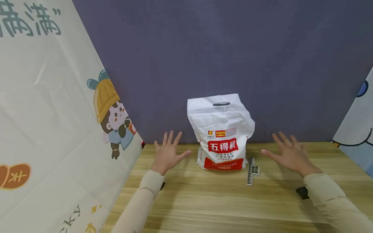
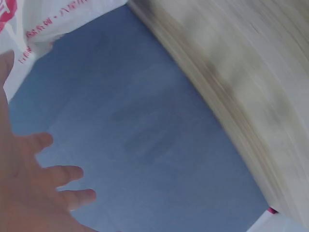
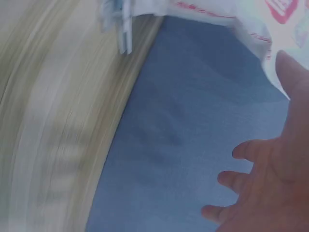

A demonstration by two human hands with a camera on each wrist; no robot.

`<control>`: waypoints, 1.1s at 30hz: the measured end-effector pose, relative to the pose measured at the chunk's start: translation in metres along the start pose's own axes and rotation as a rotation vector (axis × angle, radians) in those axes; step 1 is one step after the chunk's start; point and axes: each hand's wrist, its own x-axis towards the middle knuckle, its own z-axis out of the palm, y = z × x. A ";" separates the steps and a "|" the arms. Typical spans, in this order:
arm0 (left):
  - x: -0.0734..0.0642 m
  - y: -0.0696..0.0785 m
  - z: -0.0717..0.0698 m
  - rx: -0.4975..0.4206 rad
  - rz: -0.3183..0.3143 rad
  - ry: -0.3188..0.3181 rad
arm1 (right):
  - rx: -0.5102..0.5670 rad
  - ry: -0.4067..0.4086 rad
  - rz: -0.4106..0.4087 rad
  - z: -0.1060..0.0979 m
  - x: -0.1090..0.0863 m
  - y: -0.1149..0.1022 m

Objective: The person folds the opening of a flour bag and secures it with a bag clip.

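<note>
A white bag (image 1: pixel 222 129) with red printed panels and a cut-out handle slot stands upright at the back of the table. To its left, my left hand (image 1: pixel 168 153) is spread with straight fingers, holding nothing. My right hand (image 1: pixel 291 154) is spread likewise on the other side, also holding nothing and apart from the bag. Between the bag and the right hand lies a dark-striped, ruler-like clip (image 1: pixel 251 171) with a metal clasp. In the left wrist view the bag's printed edge (image 2: pixel 58 19) shows beyond the thumb; the right wrist view has the bag (image 3: pixel 251 29) too.
The wood-grain table (image 1: pixel 204 204) meets a dark blue-grey wall (image 1: pixel 221 48) right behind the bag. A white sheet with cartoon prints (image 1: pixel 52 123) borders the left side, and another printed sheet (image 1: pixel 355 129) the right. Small black pieces show near both wrists.
</note>
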 end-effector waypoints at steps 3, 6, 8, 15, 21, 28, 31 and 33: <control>0.002 0.004 -0.003 -0.008 0.036 0.066 | 0.057 -0.004 -0.008 -0.002 0.002 -0.003; 0.005 0.009 -0.006 -0.004 0.069 0.135 | 0.107 0.015 -0.031 -0.002 0.004 -0.004; 0.006 0.012 -0.009 0.001 0.087 0.181 | 0.137 0.037 -0.052 -0.003 0.004 -0.006; 0.013 0.029 -0.021 -0.065 0.159 0.281 | 0.277 0.056 -0.077 -0.007 0.004 -0.016; 0.022 0.048 -0.033 -0.120 0.207 0.329 | 0.377 0.089 -0.062 -0.007 0.008 -0.024; 0.034 0.062 -0.042 -0.154 0.272 0.373 | 0.401 0.113 -0.027 -0.008 0.011 -0.033; 0.038 0.067 -0.045 -0.154 0.280 0.369 | 0.410 0.113 -0.004 -0.009 0.013 -0.037; 0.041 0.069 -0.048 -0.156 0.285 0.365 | 0.415 0.110 0.010 -0.010 0.014 -0.038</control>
